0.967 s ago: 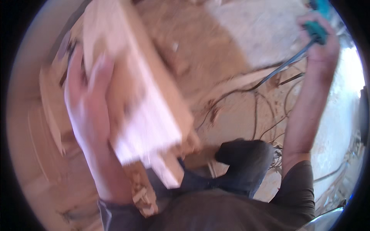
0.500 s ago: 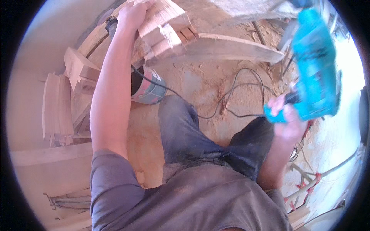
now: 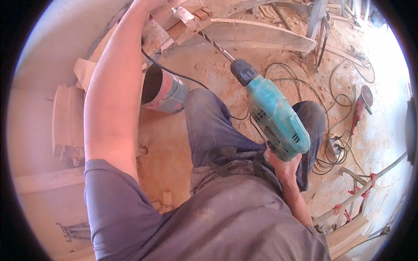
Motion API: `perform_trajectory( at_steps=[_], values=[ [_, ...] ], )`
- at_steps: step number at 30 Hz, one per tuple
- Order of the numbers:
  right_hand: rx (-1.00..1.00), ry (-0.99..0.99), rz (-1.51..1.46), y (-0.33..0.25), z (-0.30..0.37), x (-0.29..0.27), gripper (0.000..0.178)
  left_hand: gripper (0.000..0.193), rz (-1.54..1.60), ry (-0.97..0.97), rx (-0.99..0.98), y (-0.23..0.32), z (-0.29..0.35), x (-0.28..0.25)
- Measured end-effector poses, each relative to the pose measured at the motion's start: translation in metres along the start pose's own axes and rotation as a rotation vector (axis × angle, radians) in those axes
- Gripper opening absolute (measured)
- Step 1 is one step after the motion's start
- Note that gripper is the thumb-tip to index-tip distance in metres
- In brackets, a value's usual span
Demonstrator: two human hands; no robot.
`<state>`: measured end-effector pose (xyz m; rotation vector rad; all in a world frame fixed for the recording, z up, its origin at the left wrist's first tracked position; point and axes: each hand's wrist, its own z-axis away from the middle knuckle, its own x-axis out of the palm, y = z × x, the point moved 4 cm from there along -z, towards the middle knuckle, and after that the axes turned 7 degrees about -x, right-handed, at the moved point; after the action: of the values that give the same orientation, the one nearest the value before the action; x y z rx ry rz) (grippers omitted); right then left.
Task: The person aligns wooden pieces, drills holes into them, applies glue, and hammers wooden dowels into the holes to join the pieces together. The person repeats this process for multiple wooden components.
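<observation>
The teal corded electric drill (image 3: 275,116) sits at the centre, its long twist bit aimed toward eleven o'clock at the stacked pale wooden blocks (image 3: 185,19); the right hand (image 3: 282,164) is clamped round its grip. The left hand (image 3: 148,3) reaches to twelve o'clock onto the blocks (mostly cut off, so its grasp cannot be told). A red-and-grey cylindrical bucket (image 3: 163,91) lies tipped at ten o'clock, its inside dark. Sawdust covers the floor (image 3: 217,69), with black cables (image 3: 305,78) and a red angle grinder (image 3: 360,106) at three o'clock. Half a second ago the drill was raised at one o'clock; now it points at the wood.
</observation>
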<state>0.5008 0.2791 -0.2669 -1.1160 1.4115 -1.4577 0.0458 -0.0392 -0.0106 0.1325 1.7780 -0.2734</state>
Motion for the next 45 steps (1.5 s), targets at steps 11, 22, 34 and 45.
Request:
perform_trajectory(
  at_steps=[11,22,34,45],
  values=[
    [0.031,-0.05,-0.036,-0.01,-0.013,0.013,0.026,0.041,0.662,-0.111,-0.397,0.002,0.01,0.002],
    [-0.186,-0.056,-0.05,-0.021,-0.012,0.029,0.017,0.042,0.732,-0.172,-0.42,0.012,0.0,0.006],
    [-0.104,-0.286,-0.23,-0.025,-0.025,0.058,0.035,0.044,0.758,-0.197,-0.441,0.019,-0.015,0.005],
    [-0.145,-0.247,-0.103,-0.037,-0.03,0.052,0.013,0.047,0.784,-0.195,-0.455,0.024,-0.008,0.004]
  ],
)
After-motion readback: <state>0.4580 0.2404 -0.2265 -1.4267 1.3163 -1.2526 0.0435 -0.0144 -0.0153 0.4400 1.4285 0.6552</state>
